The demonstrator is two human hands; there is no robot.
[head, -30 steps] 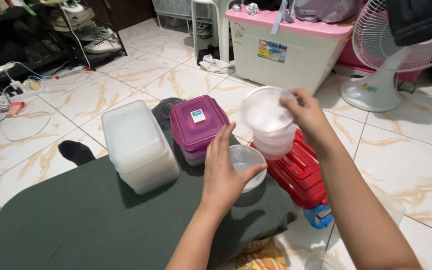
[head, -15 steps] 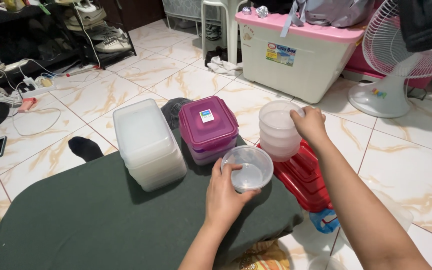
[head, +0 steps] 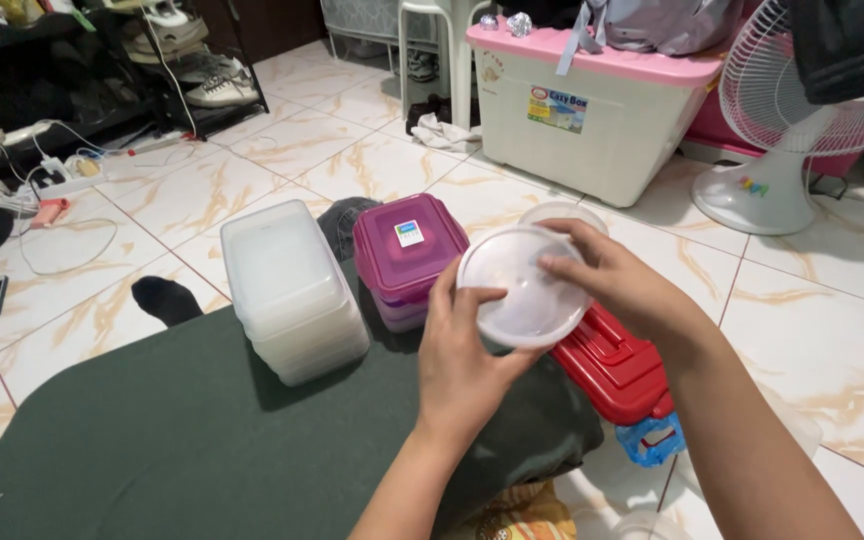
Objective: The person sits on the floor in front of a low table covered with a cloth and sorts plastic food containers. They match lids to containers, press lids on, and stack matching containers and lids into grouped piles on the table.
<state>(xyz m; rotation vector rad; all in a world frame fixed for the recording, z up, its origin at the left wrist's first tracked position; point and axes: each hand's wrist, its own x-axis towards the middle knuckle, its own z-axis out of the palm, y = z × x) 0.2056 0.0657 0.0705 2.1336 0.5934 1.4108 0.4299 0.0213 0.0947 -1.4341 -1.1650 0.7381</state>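
While half a second ago the left hand (head: 462, 365) held an open round tub, now both hands press a round lid (head: 524, 285) on it, just right of the purple box (head: 407, 255); right hand (head: 617, 285) grips the rim, so closing looks nearly done.

Cream marble-look floor tiles (head: 372, 160) with orange veins, evenly lit. White storage box with pink lid (head: 592, 110) beside a pedestal fan (head: 802, 110); dark shoe rack (head: 182, 60) at the back left.
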